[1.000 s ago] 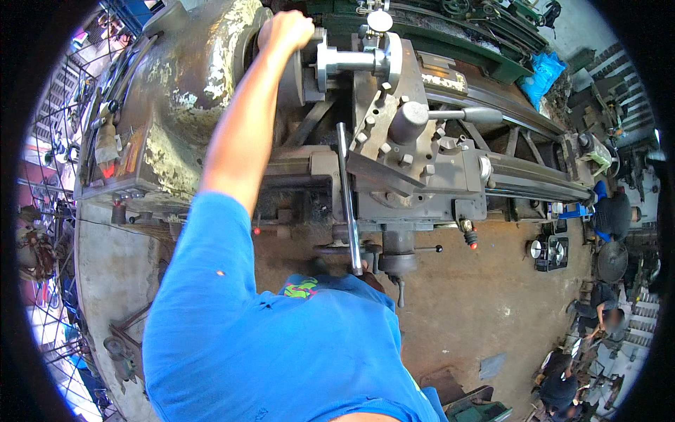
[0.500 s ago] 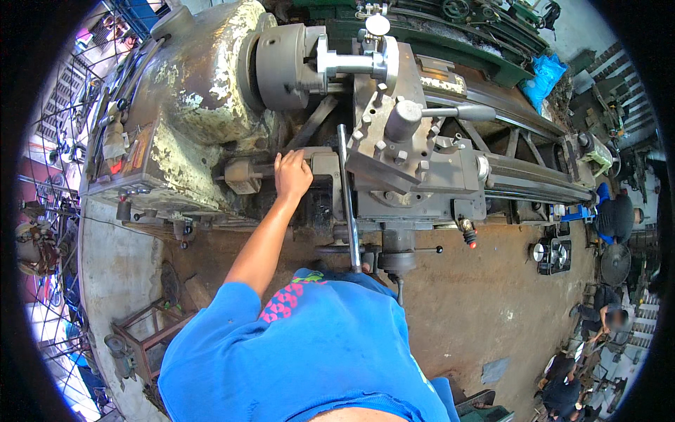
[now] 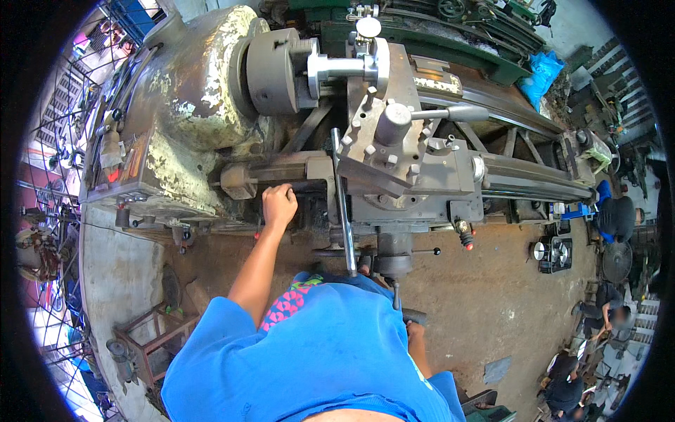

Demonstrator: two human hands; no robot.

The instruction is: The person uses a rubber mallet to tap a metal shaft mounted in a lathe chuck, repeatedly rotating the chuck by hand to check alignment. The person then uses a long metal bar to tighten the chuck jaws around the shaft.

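My left hand [image 3: 279, 205] is at the front of a large metal lathe's bed [image 3: 292, 169], just below the bed's edge and left of a long steel bar [image 3: 343, 211]. Its fingers are curled in, and whatever they may hold is hidden. Low beside my blue shirt, my right hand [image 3: 416, 330] closes round a dark handle [image 3: 415, 316], mostly covered by my body. Above, the grey chuck [image 3: 273, 74] faces a bright flanged metal piece [image 3: 344, 68]. A dial gauge [image 3: 369, 27] stands by that piece, and the tool post [image 3: 394, 126] has a lever.
The headstock [image 3: 190, 98] with peeling paint rises at the left. A red-tipped lever [image 3: 467, 239] hangs from the carriage. On the brown floor at the right lies a black tray [image 3: 555, 253] with round parts. Several people are farther right. A rusty metal frame [image 3: 151, 330] stands lower left.
My left hand has come down off the top of the bed to its front, its fingers curling in. My right hand has come into view by the handle. The view has shifted slightly.
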